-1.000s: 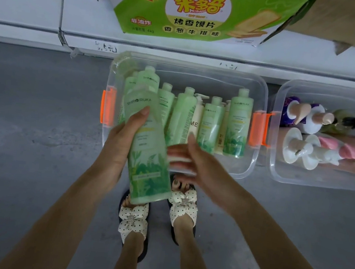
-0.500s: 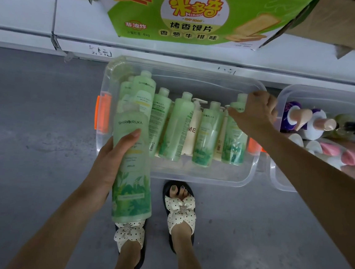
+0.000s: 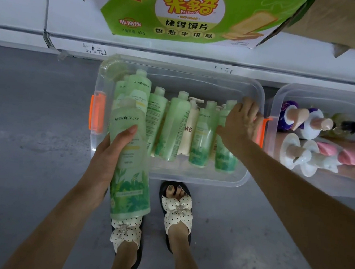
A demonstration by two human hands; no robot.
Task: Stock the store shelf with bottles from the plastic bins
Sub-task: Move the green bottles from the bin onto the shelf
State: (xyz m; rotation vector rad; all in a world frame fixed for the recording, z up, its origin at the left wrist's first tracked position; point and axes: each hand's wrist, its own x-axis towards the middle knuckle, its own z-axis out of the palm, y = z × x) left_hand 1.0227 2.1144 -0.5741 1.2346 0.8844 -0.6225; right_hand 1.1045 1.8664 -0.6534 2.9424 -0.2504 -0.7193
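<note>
Bottles (image 3: 177,123) of green wash stand packed in a clear plastic bin (image 3: 189,175) on the floor, just below the white shelf (image 3: 180,52). One green bottle (image 3: 131,173) is out of the pack, held low over the bin's near-left corner by the left hand (image 3: 105,162), whose grip wraps its middle with the thumb across the label. The right hand (image 3: 241,123) is down at the bin's right end, its grip curled over the top of the end bottle (image 3: 224,161), which is not yet clear of its neighbours. The risk, as I judge it: lifted by the top alone, that bottle could swing and slip, or tip the next one over. The smooth bottle in the left hand may slide too. A second bin (image 3: 319,189) of pump bottles (image 3: 291,146) sits just beside on the right.
</note>
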